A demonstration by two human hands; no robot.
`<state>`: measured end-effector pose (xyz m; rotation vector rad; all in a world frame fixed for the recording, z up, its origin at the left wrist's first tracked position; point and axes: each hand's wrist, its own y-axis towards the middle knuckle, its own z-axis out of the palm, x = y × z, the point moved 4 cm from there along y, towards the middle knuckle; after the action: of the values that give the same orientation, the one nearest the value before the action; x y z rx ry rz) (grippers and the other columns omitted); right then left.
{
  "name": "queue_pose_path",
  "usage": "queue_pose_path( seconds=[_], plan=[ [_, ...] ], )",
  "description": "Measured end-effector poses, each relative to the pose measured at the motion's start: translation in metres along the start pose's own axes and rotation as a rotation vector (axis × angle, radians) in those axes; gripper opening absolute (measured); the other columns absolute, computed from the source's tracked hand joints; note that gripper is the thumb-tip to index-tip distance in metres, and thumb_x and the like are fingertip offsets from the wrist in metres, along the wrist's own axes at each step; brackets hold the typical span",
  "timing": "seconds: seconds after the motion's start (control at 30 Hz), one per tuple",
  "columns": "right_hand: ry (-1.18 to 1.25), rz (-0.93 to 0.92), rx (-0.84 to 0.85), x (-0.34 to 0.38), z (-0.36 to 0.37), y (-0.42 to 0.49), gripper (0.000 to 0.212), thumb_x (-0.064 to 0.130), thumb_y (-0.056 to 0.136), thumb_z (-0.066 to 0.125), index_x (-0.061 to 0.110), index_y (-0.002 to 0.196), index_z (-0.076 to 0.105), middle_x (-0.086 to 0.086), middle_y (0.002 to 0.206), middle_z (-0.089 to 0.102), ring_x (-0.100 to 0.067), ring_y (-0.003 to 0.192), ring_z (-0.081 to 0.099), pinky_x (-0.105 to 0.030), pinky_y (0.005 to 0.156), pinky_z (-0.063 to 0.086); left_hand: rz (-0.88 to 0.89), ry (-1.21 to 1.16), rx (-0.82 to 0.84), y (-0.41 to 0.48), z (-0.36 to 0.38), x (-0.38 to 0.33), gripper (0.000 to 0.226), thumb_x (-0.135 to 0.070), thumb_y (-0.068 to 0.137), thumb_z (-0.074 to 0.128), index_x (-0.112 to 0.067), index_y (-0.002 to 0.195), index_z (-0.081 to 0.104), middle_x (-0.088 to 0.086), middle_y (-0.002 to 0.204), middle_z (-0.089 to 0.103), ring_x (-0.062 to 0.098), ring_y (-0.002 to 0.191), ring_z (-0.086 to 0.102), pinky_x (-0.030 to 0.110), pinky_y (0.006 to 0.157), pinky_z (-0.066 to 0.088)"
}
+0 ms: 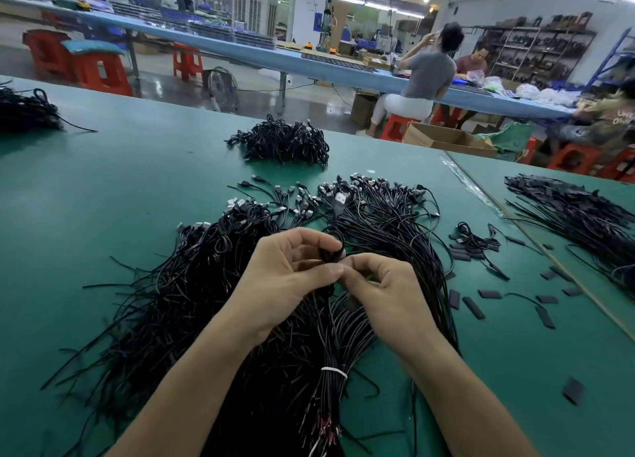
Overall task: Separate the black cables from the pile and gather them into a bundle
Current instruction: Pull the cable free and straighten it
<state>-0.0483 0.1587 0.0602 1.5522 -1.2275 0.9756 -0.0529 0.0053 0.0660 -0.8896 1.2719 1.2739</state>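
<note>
Left hand: our left hand [285,277] is above the middle of the pile, fingers curled in, thumb and fingertips pinching a small coil of black cable [331,250].
Right hand: our right hand [381,295] is just beside the left, fingers curled too. Its thumb and forefinger meet at the near side of the same coil and touch the left thumb.
Black cable: it is held up between both hands. A blurred plug [340,200] stands just beyond the coil, and its cord seems to run down into it.
Pile: we see the loose pile [206,284] spread under both wrists on the green tabletop [103,181], plugs pointing far, cut ends near.
Tied bundle: a tied bundle [340,336] lies between our forearms, cinched by a white tie [335,372], with its bare wire ends nearest us.
Far heap: a far heap [285,140] of coiled black cables sits well beyond the pile.
Right side: flat black sleeve pieces [474,307] lie scattered right of the pile, and a right heap [577,212] of dark strips lies farther right.
</note>
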Motion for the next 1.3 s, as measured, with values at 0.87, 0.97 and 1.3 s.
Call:
queue_pose_path(
  seconds=[0.87, 0.97, 1.3],
  plan=[
    [-1.115, 0.243, 0.119, -0.058, 0.024, 0.025, 0.04, 0.053, 0.093, 0.057, 0.018, 0.109, 0.067, -0.004, 0.115, 0.057, -0.025, 0.11, 0.052, -0.036, 0.092, 0.048, 0.225, 1.038, -0.571, 0.034, -0.05, 0.027, 0.022, -0.014, 0.093, 0.063, -0.028, 0.11, 0.067, -0.011, 0.114, 0.053, 0.011, 0.11, 0.042, 0.03, 0.091, 0.021],
    [-1.119, 0.269, 0.164, -0.057, 0.034, 0.024, 0.021, 0.03, 0.096, 0.055, 0.011, 0.09, 0.06, -0.009, 0.107, 0.062, -0.03, 0.103, 0.056, -0.035, 0.082, 0.046, 0.291, 0.983, -0.463, 0.033, -0.035, 0.029, 0.024, -0.007, 0.093, 0.061, -0.026, 0.104, 0.069, -0.009, 0.108, 0.06, 0.007, 0.102, 0.043, 0.03, 0.093, 0.032],
    [0.377, 0.286, 0.267, -0.032, 0.016, 0.017, 0.017, 0.006, 0.103, 0.045, 0.008, 0.089, 0.056, -0.004, 0.087, 0.064, -0.012, 0.084, 0.061, -0.022, 0.075, 0.048, 0.182, 0.891, 0.253, 0.041, 0.015, 0.061, 0.061, -0.001, 0.077, 0.053, -0.028, 0.131, 0.059, -0.006, 0.128, 0.057, 0.008, 0.112, 0.042, 0.011, 0.102, 0.024]
  ],
)
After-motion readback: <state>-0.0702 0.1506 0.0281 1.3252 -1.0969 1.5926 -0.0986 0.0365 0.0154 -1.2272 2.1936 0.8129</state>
